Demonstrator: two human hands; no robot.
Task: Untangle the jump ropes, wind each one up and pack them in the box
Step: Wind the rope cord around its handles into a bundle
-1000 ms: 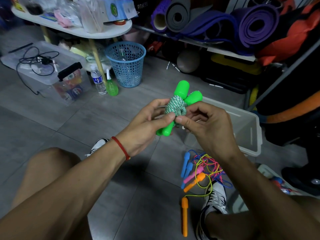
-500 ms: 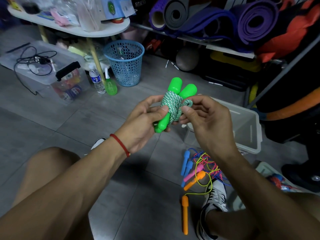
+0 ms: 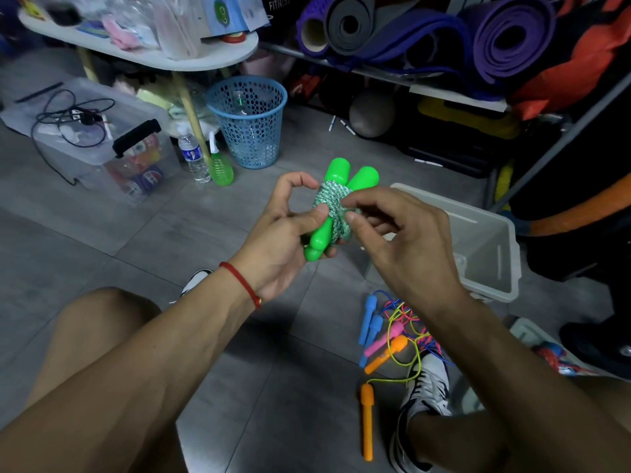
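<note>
A green jump rope point(image 3: 336, 186) with two bright green handles has its green-and-white cord wound round the handles. My left hand point(image 3: 283, 240) grips the bundle from the left, thumb pressed on the cord. My right hand point(image 3: 399, 240) pinches the cord on the bundle's right side. On the floor below lies a tangle of jump ropes point(image 3: 392, 332) with blue, pink and orange handles and thin coloured cords. The white plastic box point(image 3: 495, 240) stands open on the floor behind my right hand.
A blue mesh waste basket point(image 3: 247, 121), a water bottle point(image 3: 194, 157) and a green spray bottle point(image 3: 220, 165) stand by a white table point(image 3: 170, 58). A clear lidded bin point(image 3: 102, 145) is at the left. Rolled mats point(image 3: 444, 29) fill shelves behind. My shoe point(image 3: 423, 397) touches the tangle.
My right hand has shifted along the bundle, working the cord round the handles. The bundle has turned a little in my left hand and my left index finger has lifted off.
</note>
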